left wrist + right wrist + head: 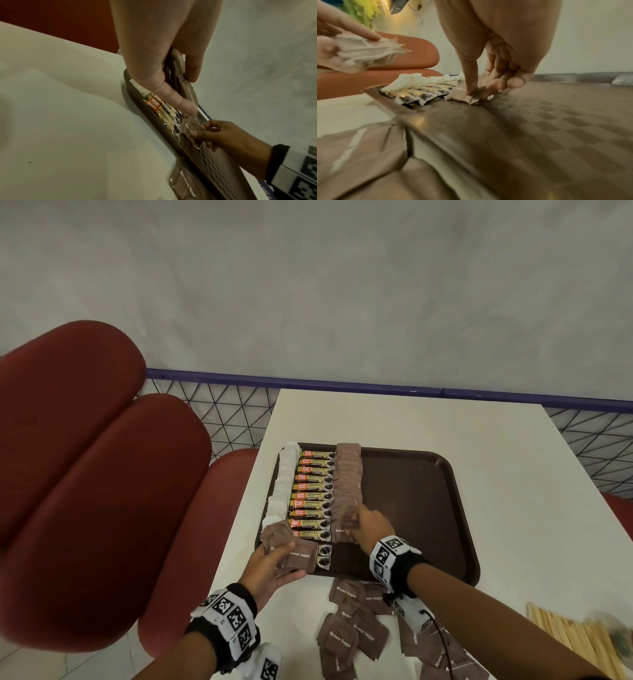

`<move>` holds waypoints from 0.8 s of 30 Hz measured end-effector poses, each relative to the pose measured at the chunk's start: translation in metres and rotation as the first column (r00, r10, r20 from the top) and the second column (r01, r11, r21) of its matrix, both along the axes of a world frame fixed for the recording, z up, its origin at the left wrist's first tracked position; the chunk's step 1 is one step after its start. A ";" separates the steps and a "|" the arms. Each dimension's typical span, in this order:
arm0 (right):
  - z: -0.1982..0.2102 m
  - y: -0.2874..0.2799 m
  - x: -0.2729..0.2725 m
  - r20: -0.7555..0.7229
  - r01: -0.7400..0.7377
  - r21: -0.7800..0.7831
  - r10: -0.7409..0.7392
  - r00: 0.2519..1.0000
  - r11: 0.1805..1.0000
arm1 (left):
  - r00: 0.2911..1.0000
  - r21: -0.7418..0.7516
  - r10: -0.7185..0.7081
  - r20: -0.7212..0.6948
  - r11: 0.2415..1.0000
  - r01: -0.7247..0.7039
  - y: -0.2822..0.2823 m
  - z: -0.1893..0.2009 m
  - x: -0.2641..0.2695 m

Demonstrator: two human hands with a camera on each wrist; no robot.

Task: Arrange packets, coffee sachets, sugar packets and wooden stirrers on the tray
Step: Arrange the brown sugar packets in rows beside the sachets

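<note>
Hands on brown sugar packets at tray's near-left.
Left hand [270, 566] grips a fanned bunch [291, 553]; right hand [371, 529] pinches, prob. one, packet [344, 530] at row end on tray [421, 508], beside coffee sachets [313, 494]. Loose packets [352, 628], stirrers [565, 635] on tabletop [513, 474].

"Brown Sugar" — on the brown sugar packets [342, 642]; "GRANULES" — on the coffee sachets [312, 494].
</note>
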State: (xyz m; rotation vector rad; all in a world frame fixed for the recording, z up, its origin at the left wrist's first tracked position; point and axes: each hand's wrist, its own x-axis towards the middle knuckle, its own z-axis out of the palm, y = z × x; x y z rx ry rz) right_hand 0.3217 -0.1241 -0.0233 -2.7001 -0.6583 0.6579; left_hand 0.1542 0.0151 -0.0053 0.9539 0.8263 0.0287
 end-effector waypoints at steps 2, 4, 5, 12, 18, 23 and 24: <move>-0.001 -0.001 -0.002 0.097 -0.034 -0.019 0.036 0.995 0.999 | 1.000 -0.011 0.008 0.007 1.000 -0.007 -0.001 0.000 0.000; -0.001 -0.002 -0.002 0.176 -0.050 -0.004 0.050 0.983 0.999 | 1.000 -0.011 0.009 0.018 1.000 -0.009 -0.001 0.000 0.000; -0.001 -0.003 -0.002 0.210 -0.056 0.002 0.054 0.976 0.998 | 1.000 -0.010 0.008 0.024 1.000 -0.008 -0.002 0.001 0.000; 0.009 -0.007 -0.018 0.104 -0.092 0.356 0.059 0.993 0.930 | 0.997 0.003 0.017 0.072 1.000 -0.018 -0.006 0.005 0.002; 0.012 0.000 -0.046 -0.317 -0.081 0.527 0.283 0.905 0.846 | 0.995 0.017 -0.007 0.100 1.000 0.006 -0.012 0.008 0.005; 0.014 0.005 -0.050 -0.409 0.020 0.530 0.235 0.882 0.848 | 0.996 0.010 -0.017 0.092 1.000 0.016 -0.012 0.006 0.006; 0.017 0.005 -0.048 -0.385 0.015 0.520 0.219 0.897 0.854 | 0.996 -0.003 -0.014 0.086 1.000 0.014 -0.011 0.006 0.006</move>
